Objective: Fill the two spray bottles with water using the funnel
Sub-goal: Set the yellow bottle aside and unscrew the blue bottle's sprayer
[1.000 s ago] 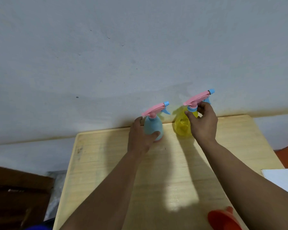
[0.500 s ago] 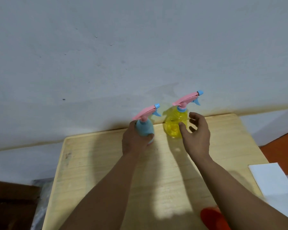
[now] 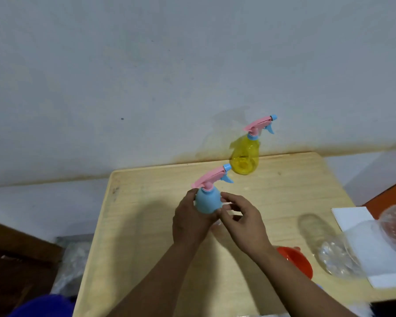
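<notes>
— Gripping what, that left hand (image 3: 190, 221)?
— Its fingers (image 3: 191, 195) curl round the blue spray bottle (image 3: 208, 202), upright over the counter (image 3: 146, 225).
— And the right hand (image 3: 244, 223)?
— Just beside the bottle, fingers loosely spread, fingertips at its side, holding nothing.
— The yellow spray bottle (image 3: 246, 156)?
— Beyond the fingers, at the counter's far edge. The orange funnel (image 3: 295, 260) lies nearer, behind the right wrist.

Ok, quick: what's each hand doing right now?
Left hand: grips the blue spray bottle.
Right hand: open, fingers loosely curled beside the bottle, holding nothing.
</notes>
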